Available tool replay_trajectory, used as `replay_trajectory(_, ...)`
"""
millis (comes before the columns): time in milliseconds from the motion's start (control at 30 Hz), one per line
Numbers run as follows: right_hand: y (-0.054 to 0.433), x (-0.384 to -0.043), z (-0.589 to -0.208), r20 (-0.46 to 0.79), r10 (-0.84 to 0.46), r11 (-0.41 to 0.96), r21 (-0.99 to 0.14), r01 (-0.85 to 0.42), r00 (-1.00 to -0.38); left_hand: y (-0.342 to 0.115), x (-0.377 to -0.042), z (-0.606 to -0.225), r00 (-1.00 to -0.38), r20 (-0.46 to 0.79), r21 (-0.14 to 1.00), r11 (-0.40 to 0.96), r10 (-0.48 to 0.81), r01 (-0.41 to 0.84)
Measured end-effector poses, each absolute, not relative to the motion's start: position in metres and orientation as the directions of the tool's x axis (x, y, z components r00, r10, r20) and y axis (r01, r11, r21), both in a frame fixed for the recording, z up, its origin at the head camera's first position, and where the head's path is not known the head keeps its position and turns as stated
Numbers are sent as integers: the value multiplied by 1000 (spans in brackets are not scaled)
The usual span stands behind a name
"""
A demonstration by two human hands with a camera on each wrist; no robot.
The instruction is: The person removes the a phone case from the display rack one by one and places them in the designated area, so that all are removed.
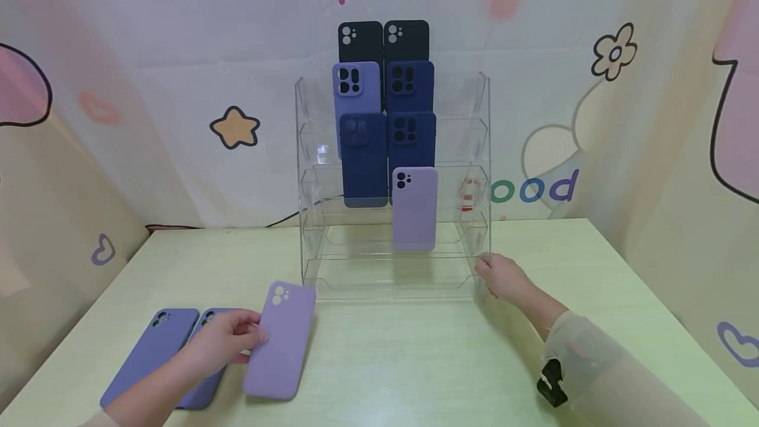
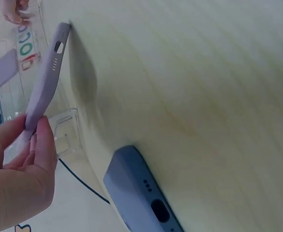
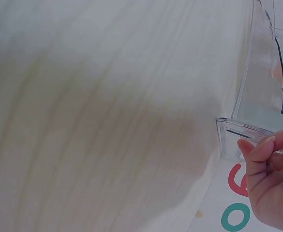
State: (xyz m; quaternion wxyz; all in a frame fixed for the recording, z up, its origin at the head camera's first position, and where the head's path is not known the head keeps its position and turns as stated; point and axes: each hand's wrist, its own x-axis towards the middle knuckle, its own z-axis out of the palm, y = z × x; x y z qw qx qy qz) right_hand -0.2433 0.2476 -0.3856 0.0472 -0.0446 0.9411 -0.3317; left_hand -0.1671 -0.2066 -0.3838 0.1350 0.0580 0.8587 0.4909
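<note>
A light purple phone case (image 1: 281, 341) is pinched by its left edge between the thumb and fingers of my left hand (image 1: 228, 341). It tilts a little, low over the table in front of the rack's left corner. In the left wrist view the same phone case (image 2: 49, 72) shows its edge with a port cutout. My right hand (image 1: 503, 275) grips the lower right side edge of the clear tiered display rack (image 1: 356, 288). The right wrist view shows that hand (image 3: 272, 179) pinching the rack's clear edge (image 3: 247, 129).
Two blue-purple phone cases (image 1: 151, 348) lie on the table (image 1: 415, 361) at left, one partly behind my left hand. On the rack stand black cases (image 1: 362, 45), dark blue cases (image 1: 364, 163), a blue-violet case (image 1: 358, 101) and a light purple case (image 1: 415, 209). A printed cloth (image 1: 178, 31) hangs behind.
</note>
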Motion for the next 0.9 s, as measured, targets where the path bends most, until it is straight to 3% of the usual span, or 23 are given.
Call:
replay_trajectory(300,247,-241,-385,-66,-118,772,-633,-49,-991,-208,-161,-390,-976,-167,525,851,142,34)
replay_trajectory(900,246,-241,-384,-59,-116,773,-632,-52,-992,-208,-154,-390,-976,-156,332,939,153,94)
